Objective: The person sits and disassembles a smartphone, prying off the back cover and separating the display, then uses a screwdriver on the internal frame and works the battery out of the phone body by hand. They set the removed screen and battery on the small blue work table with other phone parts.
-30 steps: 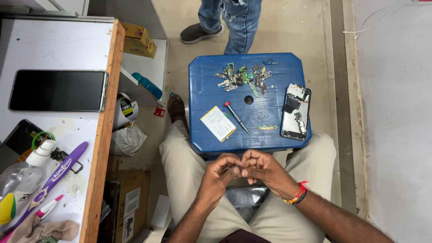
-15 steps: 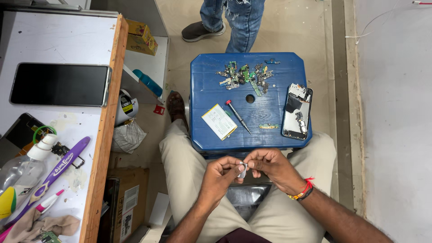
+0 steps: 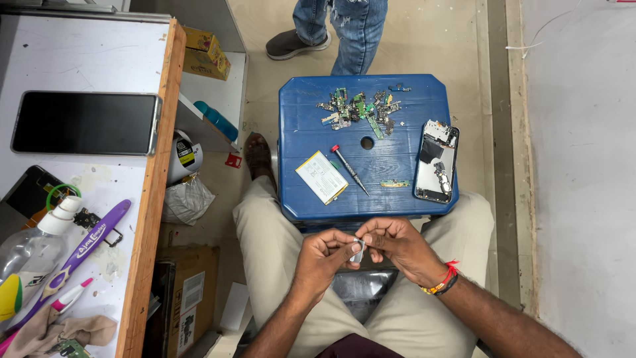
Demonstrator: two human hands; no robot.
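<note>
Here, pinched between the fingers [image 3: 350, 244] of both hands: a small silvery metal part [image 3: 358, 250], thin and roughly upright, long axis running top to bottom in the head view, just below the near edge of the blue plastic stool [image 3: 311, 126]. Left hand [image 3: 323, 260] closed on its lower left side, right hand [image 3: 397, 246] closed on its upper right side, fingertips of the two nearly touching across it; neither nearer than the other, both over the lap. Beyond the knuckles, on the stool: a pale flat battery [image 3: 321, 177], a red-capped screwdriver [image 3: 350, 170] lying diagonally, a small green board strip [image 3: 395, 183], an opened phone [image 3: 436, 161] at the right edge, a heap of circuit-board scraps [image 3: 360, 109] at the far side. Open stool surface around the centre hole. Left of the lap, a wooden-edged bench [image 3: 154, 199] carrying a dark tablet [image 3: 86, 123]. Past the stool, another person's jeans and shoe [image 3: 297, 42].
</note>
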